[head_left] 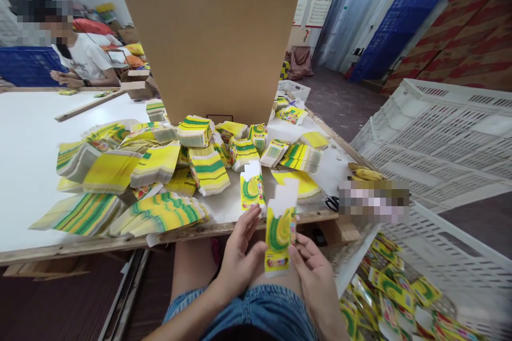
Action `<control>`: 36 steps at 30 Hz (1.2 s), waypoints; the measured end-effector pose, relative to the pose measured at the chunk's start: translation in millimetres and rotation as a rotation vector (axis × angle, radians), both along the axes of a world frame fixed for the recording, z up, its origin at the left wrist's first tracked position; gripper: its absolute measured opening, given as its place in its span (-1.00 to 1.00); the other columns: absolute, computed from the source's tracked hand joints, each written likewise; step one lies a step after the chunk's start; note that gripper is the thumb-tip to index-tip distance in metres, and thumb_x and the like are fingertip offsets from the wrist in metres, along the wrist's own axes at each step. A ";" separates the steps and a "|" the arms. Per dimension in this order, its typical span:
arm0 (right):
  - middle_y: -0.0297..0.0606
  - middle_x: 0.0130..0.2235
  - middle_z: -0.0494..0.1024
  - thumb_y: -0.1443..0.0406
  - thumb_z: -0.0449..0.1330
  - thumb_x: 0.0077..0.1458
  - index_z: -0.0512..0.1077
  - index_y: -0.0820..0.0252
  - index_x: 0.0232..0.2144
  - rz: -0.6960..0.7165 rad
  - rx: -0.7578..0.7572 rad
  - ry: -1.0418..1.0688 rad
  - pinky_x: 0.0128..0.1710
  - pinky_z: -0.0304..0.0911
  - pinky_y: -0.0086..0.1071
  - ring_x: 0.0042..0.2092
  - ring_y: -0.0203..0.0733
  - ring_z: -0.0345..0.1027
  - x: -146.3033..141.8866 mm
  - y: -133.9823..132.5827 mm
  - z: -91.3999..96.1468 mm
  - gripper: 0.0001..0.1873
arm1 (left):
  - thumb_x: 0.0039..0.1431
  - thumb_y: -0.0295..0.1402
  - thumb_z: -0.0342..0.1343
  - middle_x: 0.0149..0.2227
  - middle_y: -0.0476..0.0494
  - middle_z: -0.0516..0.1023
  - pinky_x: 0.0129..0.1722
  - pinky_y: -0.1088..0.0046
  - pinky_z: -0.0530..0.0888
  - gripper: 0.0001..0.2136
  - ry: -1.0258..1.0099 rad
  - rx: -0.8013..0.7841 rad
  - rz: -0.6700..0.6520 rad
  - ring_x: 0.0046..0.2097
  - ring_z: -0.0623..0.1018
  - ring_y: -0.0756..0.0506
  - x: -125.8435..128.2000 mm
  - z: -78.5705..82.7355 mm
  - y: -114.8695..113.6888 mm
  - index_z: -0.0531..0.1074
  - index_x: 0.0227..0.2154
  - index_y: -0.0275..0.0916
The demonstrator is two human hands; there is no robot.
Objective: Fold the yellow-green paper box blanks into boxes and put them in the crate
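A small yellow and green printed carton (pixel 279 226) is upright above my lap, its white flaps raised at the top and slightly blurred. My right hand (pixel 315 269) pinches its lower right edge. Just to the left of it my left hand (pixel 240 250) is open, thumb and fingers apart; whether its thumb touches the carton I cannot tell. Another carton with white top flaps (pixel 251 186) stands at the table's front edge, beyond my left fingertips. Bundles of flat yellow and green cartons (pixel 160 216) lie heaped across the table to the left.
A tall brown cardboard sheet (pixel 216 37) rises behind the heap on the white table (pixel 24 170). At the right are scissors (pixel 332 202), bananas (pixel 366 173), stacked white crates (pixel 444 133) and a crate of filled cartons (pixel 448 234). Another person (pixel 86 61) sits at the far left.
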State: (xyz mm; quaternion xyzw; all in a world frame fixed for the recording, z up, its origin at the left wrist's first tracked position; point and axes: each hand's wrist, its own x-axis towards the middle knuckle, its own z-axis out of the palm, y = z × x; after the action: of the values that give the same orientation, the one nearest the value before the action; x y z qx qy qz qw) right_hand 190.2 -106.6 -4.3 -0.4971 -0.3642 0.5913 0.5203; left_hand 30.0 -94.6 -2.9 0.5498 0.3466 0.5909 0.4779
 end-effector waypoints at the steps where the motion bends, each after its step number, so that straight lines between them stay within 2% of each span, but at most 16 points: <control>1: -0.19 -0.27 0.65 0.10 0.34 -0.03 0.45 0.12 -0.18 0.040 0.000 0.062 -0.22 0.41 -0.20 -0.25 -0.02 0.53 -5.1 0.1 0.8 -0.62 | 0.16 -0.18 0.15 0.14 -0.34 0.43 0.20 0.08 0.30 -0.53 -0.142 -0.150 -0.054 0.21 0.36 -0.29 -0.7 3.1 1.5 0.35 0.11 -0.21; 4: -0.22 -0.32 0.65 0.13 0.34 -0.02 0.46 0.12 -0.25 0.107 0.021 0.129 -0.21 0.40 -0.24 -0.27 -0.08 0.52 -17.7 -0.4 -0.2 -0.70 | 0.09 -0.07 0.18 0.01 -0.35 0.54 0.09 0.13 0.40 -0.50 -0.409 -0.433 -0.338 0.08 0.49 -0.31 -5.8 11.8 4.6 0.44 0.02 -0.29; 7: -0.21 -0.31 0.64 0.14 0.35 -0.02 0.51 0.17 -0.34 0.107 0.044 0.056 -0.19 0.38 -0.27 -0.25 -0.09 0.51 -21.5 -2.5 -3.5 -0.75 | 0.04 -0.11 0.25 -0.11 -0.34 0.61 0.02 0.19 0.44 -0.54 -0.491 -0.513 -0.433 -0.03 0.57 -0.28 -10.0 14.5 3.1 0.50 -0.07 -0.33; 10: -0.17 -0.27 0.64 0.11 0.33 -0.01 0.57 0.19 -0.34 0.148 0.040 -0.007 -0.14 0.39 -0.19 -0.21 -0.01 0.50 -21.4 -5.0 -4.9 -0.72 | 0.01 -0.16 0.29 -0.17 -0.30 0.63 -0.04 0.24 0.46 -0.56 -0.455 -0.551 -0.419 -0.10 0.60 -0.24 -7.8 10.7 -1.1 0.51 -0.09 -0.32; 13: -0.13 -0.19 0.64 0.04 0.30 0.00 0.57 0.17 -0.19 0.168 0.031 0.006 -0.12 0.39 -0.13 -0.17 0.05 0.51 -23.2 -4.7 -3.5 -0.60 | -0.02 -0.13 0.30 -0.15 -0.29 0.63 0.01 0.23 0.43 -0.56 -0.476 -0.580 -0.421 -0.06 0.58 -0.24 -3.5 8.6 -4.3 0.52 -0.11 -0.30; 16: -0.14 -0.21 0.64 -0.04 0.25 0.01 0.52 0.11 -0.06 0.155 -0.020 0.097 -0.20 0.43 -0.15 -0.19 0.05 0.53 -26.6 -1.8 -1.9 -0.48 | -0.04 -0.06 0.29 -0.10 -0.32 0.60 0.07 0.18 0.38 -0.53 -0.527 -0.554 -0.457 0.01 0.54 -0.29 -4.2 12.9 -3.7 0.55 -0.15 -0.31; 20: -0.15 -0.27 0.65 -0.09 0.19 0.05 0.49 0.10 -0.05 0.204 -0.079 0.126 -0.27 0.44 -0.22 -0.19 0.03 0.53 -31.1 0.2 -4.1 -0.45 | -0.08 -0.10 0.33 -0.07 -0.31 0.59 0.10 0.18 0.36 -0.55 -0.468 -0.481 -0.492 0.06 0.50 -0.31 -10.3 17.9 -0.5 0.56 -0.16 -0.30; 23: -0.16 -0.24 0.64 -0.08 0.19 0.05 0.48 0.12 -0.10 0.176 -0.035 0.028 -0.29 0.43 -0.27 -0.18 0.00 0.52 -32.3 0.9 -6.5 -0.49 | -0.08 -0.09 0.33 -0.09 -0.30 0.60 0.08 0.19 0.37 -0.52 -0.446 -0.461 -0.407 0.05 0.50 -0.30 -12.8 15.5 0.6 0.55 -0.12 -0.27; 27: -0.11 -0.19 0.63 -0.01 0.27 0.00 0.52 0.20 -0.22 0.064 0.045 -0.227 -0.20 0.41 -0.27 -0.14 0.02 0.50 -28.7 1.4 -1.7 -0.57 | -0.06 -0.09 0.31 -0.12 -0.31 0.61 0.05 0.19 0.40 -0.52 -0.429 -0.463 -0.292 0.00 0.53 -0.30 -12.4 11.9 1.9 0.55 -0.10 -0.28; 32: -0.06 -0.11 0.62 0.05 0.29 -0.02 0.56 0.23 -0.12 0.080 0.097 -0.398 -0.01 0.33 -0.13 -0.03 0.11 0.45 -24.2 1.5 5.9 -0.53 | -0.03 -0.12 0.30 -0.12 -0.30 0.62 0.04 0.21 0.40 -0.55 -0.426 -0.464 -0.278 -0.02 0.54 -0.28 -10.6 12.9 3.6 0.55 -0.09 -0.27; 36: -0.06 -0.08 0.61 0.06 0.28 -0.01 0.56 0.22 -0.11 0.104 0.099 -0.450 0.01 0.30 -0.09 -0.02 0.13 0.44 -23.5 2.4 4.8 -0.54 | 0.00 -0.12 0.28 -0.13 -0.28 0.62 0.04 0.22 0.39 -0.56 -0.388 -0.453 -0.257 -0.03 0.54 -0.26 -10.2 12.7 1.8 0.54 -0.08 -0.25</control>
State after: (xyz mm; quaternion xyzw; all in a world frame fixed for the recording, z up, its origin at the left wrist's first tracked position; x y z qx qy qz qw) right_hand 166.7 -104.2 0.6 -0.5707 -0.5249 0.4729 0.4185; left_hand 19.8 -92.9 9.8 0.3456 0.2995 0.5274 0.7160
